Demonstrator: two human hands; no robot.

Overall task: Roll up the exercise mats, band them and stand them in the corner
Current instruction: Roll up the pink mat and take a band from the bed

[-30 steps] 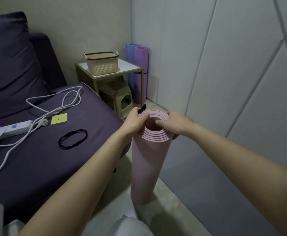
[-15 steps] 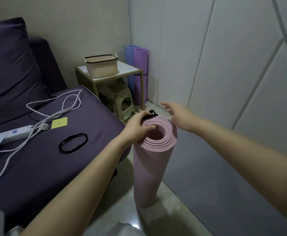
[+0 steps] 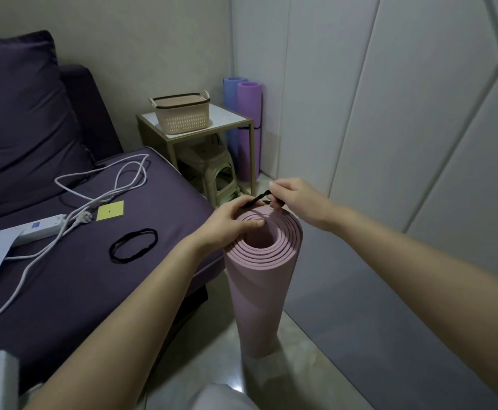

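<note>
Two hands hold a thin black elastic band [image 3: 255,200] over a rolled pink foam mat [image 3: 259,297] standing upright beneath the fingers.
The left hand [image 3: 227,223] grips the roll's top rim, thumb inside; right hand [image 3: 298,202] fingertips pinch the band just beyond.

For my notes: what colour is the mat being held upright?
The mat is pink; head view shows it.

Two bare hands: left hand [image 3: 230,221], right hand [image 3: 298,202]. Behind each wrist, a bare forearm up to the frame edge: left forearm [image 3: 141,306], right forearm [image 3: 404,261]. Short, plain nails on left thumb [image 3: 259,223] and one right fingertip. Below left hand, at bottom edge, pale grey fabric [image 3: 221,398]; garment type not discernible.
</note>
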